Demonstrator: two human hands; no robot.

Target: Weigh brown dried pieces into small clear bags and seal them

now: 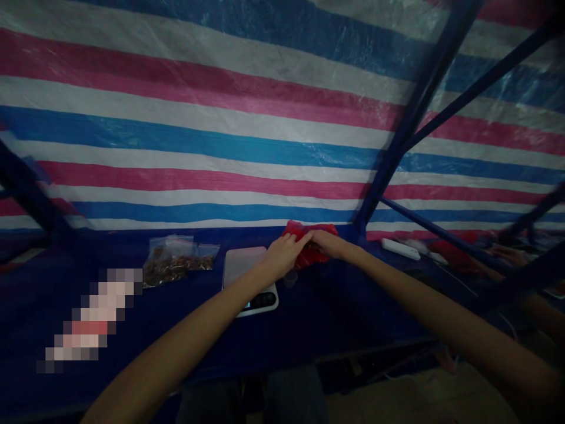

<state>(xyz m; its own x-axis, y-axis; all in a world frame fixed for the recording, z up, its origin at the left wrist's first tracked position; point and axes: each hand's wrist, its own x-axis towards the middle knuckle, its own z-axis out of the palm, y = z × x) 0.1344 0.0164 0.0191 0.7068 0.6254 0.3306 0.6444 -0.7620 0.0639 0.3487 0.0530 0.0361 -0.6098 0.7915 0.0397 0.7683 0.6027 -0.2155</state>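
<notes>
A crumpled red plastic bag [315, 258] lies at the back of the blue table, between my two hands. My left hand [285, 253] is closed on its left side, with the thumb reaching toward the other hand. On the upper right part of the bag my right hand [329, 242] is closed as well. The fingertips of both hands nearly meet, and the bag's contents are hidden. Partly under my left forearm sits a white digital scale [242, 263] with a black control strip. A small clear cup [290, 278] stands just right of the scale.
Clear zip bags of brown pieces [168, 262] lie left of the scale. A pixelated patch covers something further left. A white power bank-like block [401, 249] lies at right, beyond a blue metal frame post [375, 182]. Striped plastic sheeting [220, 135] hangs behind the table.
</notes>
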